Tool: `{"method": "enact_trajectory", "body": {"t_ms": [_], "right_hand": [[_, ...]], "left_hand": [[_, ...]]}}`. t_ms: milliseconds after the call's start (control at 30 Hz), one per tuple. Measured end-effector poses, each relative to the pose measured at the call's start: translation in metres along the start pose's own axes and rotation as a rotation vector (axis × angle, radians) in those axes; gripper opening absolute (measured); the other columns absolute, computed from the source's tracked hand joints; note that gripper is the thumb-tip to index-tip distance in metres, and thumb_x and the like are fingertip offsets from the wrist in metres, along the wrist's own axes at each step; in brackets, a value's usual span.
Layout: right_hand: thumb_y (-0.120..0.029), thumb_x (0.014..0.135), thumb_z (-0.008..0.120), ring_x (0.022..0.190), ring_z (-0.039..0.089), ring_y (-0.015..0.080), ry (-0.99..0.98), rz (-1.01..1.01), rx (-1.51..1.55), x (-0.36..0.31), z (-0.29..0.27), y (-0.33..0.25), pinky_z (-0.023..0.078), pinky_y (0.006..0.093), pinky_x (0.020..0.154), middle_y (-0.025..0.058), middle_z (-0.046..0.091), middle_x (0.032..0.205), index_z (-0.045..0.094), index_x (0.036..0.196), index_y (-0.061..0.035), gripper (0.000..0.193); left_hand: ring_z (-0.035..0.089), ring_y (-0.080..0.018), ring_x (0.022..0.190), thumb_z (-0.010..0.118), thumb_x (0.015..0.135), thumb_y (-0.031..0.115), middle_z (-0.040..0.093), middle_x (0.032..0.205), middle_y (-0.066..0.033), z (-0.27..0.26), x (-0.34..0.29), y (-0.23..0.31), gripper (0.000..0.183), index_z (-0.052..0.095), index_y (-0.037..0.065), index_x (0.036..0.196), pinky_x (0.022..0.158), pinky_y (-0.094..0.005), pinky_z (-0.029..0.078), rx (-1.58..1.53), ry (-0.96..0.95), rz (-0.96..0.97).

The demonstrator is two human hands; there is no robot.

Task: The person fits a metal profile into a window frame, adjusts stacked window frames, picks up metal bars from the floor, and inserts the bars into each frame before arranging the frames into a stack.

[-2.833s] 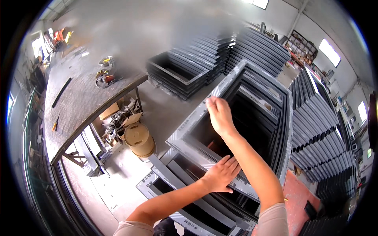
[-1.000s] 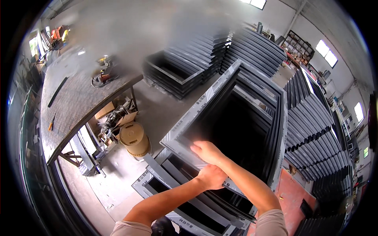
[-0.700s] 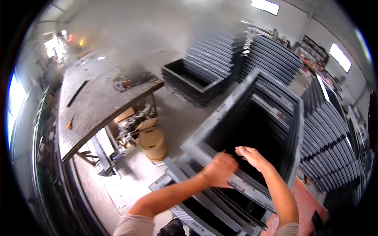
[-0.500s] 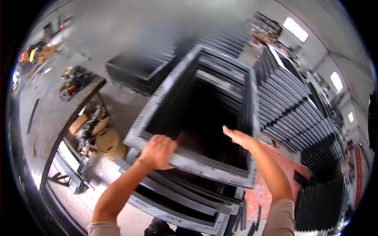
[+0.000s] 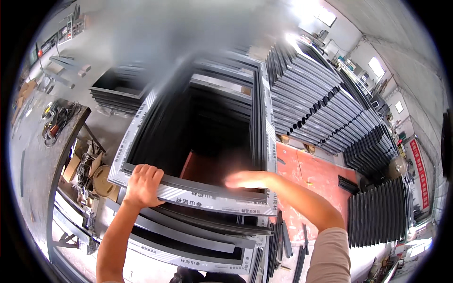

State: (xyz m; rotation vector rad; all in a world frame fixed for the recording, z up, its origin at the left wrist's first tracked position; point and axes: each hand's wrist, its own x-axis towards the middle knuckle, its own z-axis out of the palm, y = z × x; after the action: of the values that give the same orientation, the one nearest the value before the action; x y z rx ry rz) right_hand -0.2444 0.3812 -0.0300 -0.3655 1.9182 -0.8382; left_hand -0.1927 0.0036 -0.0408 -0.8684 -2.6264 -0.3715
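Right in front of me lies a stack of rectangular black and grey metal frames, like window frames. The topmost frame (image 5: 212, 202) carries pale printed protective film along its sides. My left hand (image 5: 145, 186) grips its near rail at the left end, fingers curled over the inner edge and the thumb side against the front. Over the right part of that same rail, my right hand (image 5: 250, 180) is stretched flat, fingertips smeared by motion; whether it touches the rail I cannot tell. Just below and nearer to me is another filmed frame (image 5: 188, 259).
Many frames stand in a tall stack (image 5: 311, 101) to the right, beside an orange-red board (image 5: 311, 174) on the floor. Dark profiles (image 5: 380, 212) are piled at far right. A worktable (image 5: 52, 155) with a corded tool (image 5: 59, 122) is at left, a round tan drum (image 5: 104, 180) beside it.
My view has swung, so the stack sits further left and more upright in the picture. My right hand has dropped from above the opening to the near rail. My left hand stays on the rail.
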Motion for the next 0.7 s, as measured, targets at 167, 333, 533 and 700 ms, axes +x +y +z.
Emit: {"method": "enact_trajectory", "body": {"t_ms": [167, 333, 533, 700], "right_hand": [[-0.044, 0.099, 0.057, 0.116, 0.059, 0.0347, 0.288, -0.092, -0.346, -0.042, 0.003, -0.004, 0.046, 0.0436, 0.1, 0.0228, 0.062, 0.126, 0.056, 0.132, 0.0027, 0.057], [-0.041, 0.101, 0.052, 0.135, 0.043, 0.0419, 1.367, -0.593, -0.336, -0.074, 0.006, -0.066, 0.036, 0.0455, 0.112, 0.0253, 0.044, 0.146, 0.042, 0.144, 0.0016, 0.061], [-0.048, 0.1, 0.052, 0.142, 0.031, 0.0453, 1.046, -0.315, -0.645, 0.004, 0.053, 0.008, 0.032, 0.0516, 0.114, 0.0282, 0.034, 0.152, 0.038, 0.149, -0.0036, 0.068], [-0.041, 0.103, 0.051, 0.127, 0.054, 0.0361, 0.896, -0.456, -0.094, -0.005, 0.022, 0.016, 0.043, 0.0425, 0.106, 0.0223, 0.055, 0.139, 0.055, 0.135, 0.0007, 0.053]], "left_hand": [[0.058, -0.0335, 0.103, 0.087, 0.052, 0.035, 0.059, 0.105, -0.0137, 0.001, 0.0, 0.004, 0.072, 0.059, 0.003, 0.11, 0.102, -0.0473, 0.042, 0.072, 0.094, 0.07], [0.051, -0.0352, 0.123, 0.081, 0.053, 0.069, 0.056, 0.124, -0.0165, 0.003, 0.012, 0.045, 0.112, 0.05, -0.003, 0.133, 0.113, -0.0527, 0.032, 0.006, -0.082, 0.117], [0.057, -0.0346, 0.113, 0.079, 0.052, 0.074, 0.061, 0.114, -0.0168, 0.015, 0.03, 0.055, 0.112, 0.053, -0.006, 0.126, 0.108, -0.0485, 0.036, -0.009, -0.062, 0.115], [0.06, -0.0323, 0.105, 0.083, 0.048, 0.072, 0.062, 0.107, -0.0164, 0.014, 0.02, 0.054, 0.11, 0.056, -0.007, 0.12, 0.104, -0.0461, 0.039, 0.054, -0.09, 0.103]]}}
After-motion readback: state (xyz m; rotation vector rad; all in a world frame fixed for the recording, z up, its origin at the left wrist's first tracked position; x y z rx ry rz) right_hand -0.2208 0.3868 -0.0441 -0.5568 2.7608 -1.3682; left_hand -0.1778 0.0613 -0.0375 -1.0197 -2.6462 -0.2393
